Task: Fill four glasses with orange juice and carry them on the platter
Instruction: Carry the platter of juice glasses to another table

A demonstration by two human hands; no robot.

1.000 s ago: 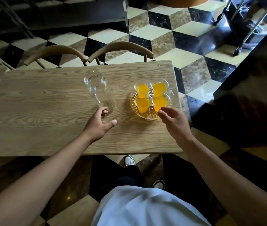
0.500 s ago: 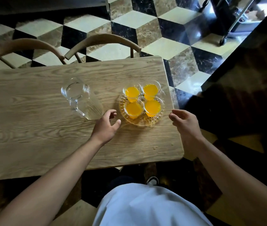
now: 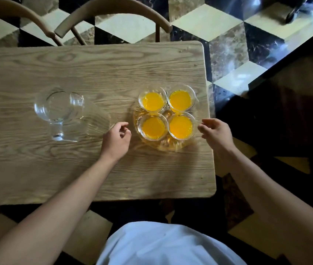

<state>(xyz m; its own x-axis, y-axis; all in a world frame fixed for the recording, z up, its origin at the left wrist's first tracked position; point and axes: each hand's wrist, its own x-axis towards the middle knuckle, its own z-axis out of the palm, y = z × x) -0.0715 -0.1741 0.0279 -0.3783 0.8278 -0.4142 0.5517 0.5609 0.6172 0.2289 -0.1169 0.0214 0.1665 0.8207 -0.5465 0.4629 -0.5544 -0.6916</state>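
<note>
Several glasses of orange juice (image 3: 152, 127) stand close together on a round clear-amber glass platter (image 3: 168, 145) near the right end of the wooden table (image 3: 37, 165). My left hand (image 3: 116, 139) hovers just left of the platter's rim, fingers curled and apart, holding nothing. My right hand (image 3: 216, 133) is just right of the rim, fingers loosely curled, also holding nothing. Neither hand clearly touches the platter. An empty clear glass pitcher (image 3: 66, 113) stands to the left.
Two wooden chair backs (image 3: 113, 8) stand at the table's far side. The table's right edge is close to the platter. A dark counter or cabinet (image 3: 289, 104) rises to the right. The floor is tiled in a cube pattern.
My left hand moved right from the pitcher to the platter's left rim. My right hand shifted from the platter's front to its right side. The view tilted down and closer.
</note>
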